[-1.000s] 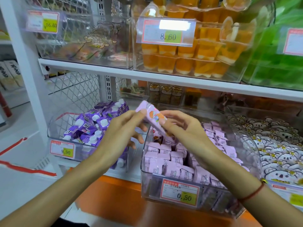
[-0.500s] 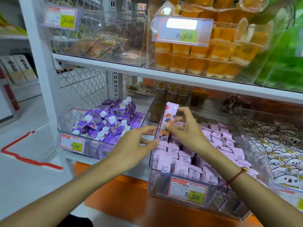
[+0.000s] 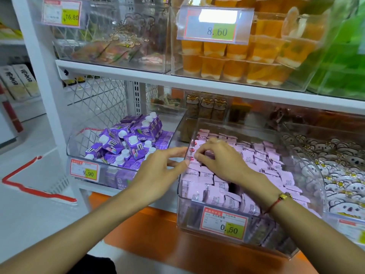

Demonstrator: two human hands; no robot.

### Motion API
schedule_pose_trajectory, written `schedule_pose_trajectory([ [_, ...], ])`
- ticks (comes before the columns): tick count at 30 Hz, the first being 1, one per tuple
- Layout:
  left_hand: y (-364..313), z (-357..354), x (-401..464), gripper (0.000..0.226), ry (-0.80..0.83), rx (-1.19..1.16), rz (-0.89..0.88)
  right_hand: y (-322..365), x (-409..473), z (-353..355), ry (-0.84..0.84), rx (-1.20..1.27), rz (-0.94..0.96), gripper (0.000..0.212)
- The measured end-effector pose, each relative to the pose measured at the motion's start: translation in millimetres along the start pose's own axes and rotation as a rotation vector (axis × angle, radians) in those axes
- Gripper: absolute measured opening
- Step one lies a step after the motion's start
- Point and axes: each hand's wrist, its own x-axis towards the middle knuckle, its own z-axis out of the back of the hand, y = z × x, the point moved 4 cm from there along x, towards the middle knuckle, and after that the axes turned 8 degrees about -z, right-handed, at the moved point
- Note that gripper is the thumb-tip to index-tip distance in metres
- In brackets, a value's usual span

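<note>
A clear plastic bin [image 3: 235, 123] on the lower shelf holds several pink snack packets [image 3: 254, 157] in rows. My right hand [image 3: 223, 161] is inside the bin at its left side, and its curled fingers pinch a pink packet [image 3: 193, 150] with red spots, set down among the others against the left wall. My left hand [image 3: 160, 171] is just outside that wall. Its fingers are straight and the fingertips touch the bin's left rim beside the packet.
Left of it, another clear bin [image 3: 79, 139] holds purple drink cartons [image 3: 126, 141]. A bin of white bear-print packets [image 3: 339, 169] stands at the right. Orange jelly cups [image 3: 233, 64] fill the shelf above. Price tags [image 3: 225, 222] hang on the bin fronts.
My right hand has lowered the pink packet from upright in the air into the bin's left side. My left hand has followed forward to the bin's rim. The view has come closer.
</note>
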Motion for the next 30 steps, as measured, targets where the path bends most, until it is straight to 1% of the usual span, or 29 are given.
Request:
schedule_pose_trajectory([
  [2, -1.1, -1.3, 0.3, 0.050, 0.007, -0.007, -0.001, -3.6, 0.7, 0.9, 0.097, 0.046, -0.039, 0.027],
  [3, -0.6, -1.8, 0.7, 0.045, 0.008, -0.015, -0.006, -4.4, -0.4, 3.2, 0.120, 0.058, -0.046, 0.028],
  [4, 0.2, -1.8, 1.0, 0.037, 0.005, -0.031, -0.008, -4.6, -2.1, 7.1, 0.108, 0.055, -0.043, 0.026],
  [6, 1.4, -0.9, 1.4, 0.024, -0.005, -0.069, 0.002, -2.1, -7.9, 18.5, -0.019, 0.037, -0.025, 0.022],
  [7, 2.4, -0.9, 1.4, 0.022, 0.000, -0.075, 0.012, 1.0, -12.0, 23.3, -0.068, 0.064, -0.013, 0.023],
  [8, 3.4, -1.3, 0.9, 0.022, 0.015, -0.071, 0.023, 5.2, -15.8, 25.6, -0.066, 0.111, 0.002, 0.024],
  [9, 4.3, -2.1, 0.4, 0.027, 0.033, -0.061, 0.033, 10.0, -19.1, 24.9, -0.013, 0.148, 0.018, 0.027],
  [11, 5.5, -3.8, -0.8, 0.040, 0.062, -0.020, 0.046, 18.4, -23.2, 16.4, 0.134, 0.118, 0.038, 0.033],
  [13, 5.0, -4.3, -0.5, 0.040, 0.069, 0.010, 0.035, 22.5, -22.1, 9.0, 0.198, 0.103, 0.036, 0.030],
  [14, 4.8, -4.0, -0.2, 0.038, 0.070, 0.000, 0.032, 22.2, -19.8, 7.3, 0.204, 0.137, 0.003, 0.027],
  [18, 7.9, -2.3, 1.0, 0.036, 0.072, -0.081, 0.064, 13.6, -12.1, 0.6, 0.305, 0.376, -0.256, 0.020],
  [19, 8.2, -1.9, 1.2, 0.036, 0.071, -0.102, 0.070, 12.4, -11.8, -0.2, 0.307, 0.429, -0.300, 0.017],
  [20, 8.1, -1.6, 1.4, 0.035, 0.069, -0.120, 0.074, 13.0, -11.9, 0.2, 0.284, 0.449, -0.299, 0.013],
  [23, 5.6, 1.5, 3.2, 0.026, 0.032, -0.152, 0.082, 25.5, -14.7, 10.6, 0.130, 0.357, -0.140, 0.012],
  [25, 4.2, 6.1, 4.6, 0.022, -0.034, -0.128, 0.074, 33.1, -18.3, 25.2, 0.017, 0.408, -0.084, 0.011],
  [26, 3.1, 9.4, 5.3, 0.023, -0.078, -0.087, 0.046, 34.1, -20.1, 34.8, -0.040, 0.481, -0.090, 0.012],
  [28, -2.7, 16.0, 5.5, 0.031, -0.166, 0.009, -0.081, 30.9, -23.9, 57.6, -0.172, 0.691, -0.159, 0.013],
  [30, -14.7, 17.6, 3.5, 0.054, -0.196, 0.051, -0.257, 22.8, -28.2, 76.2, -0.267, 0.991, -0.272, 0.014],
])
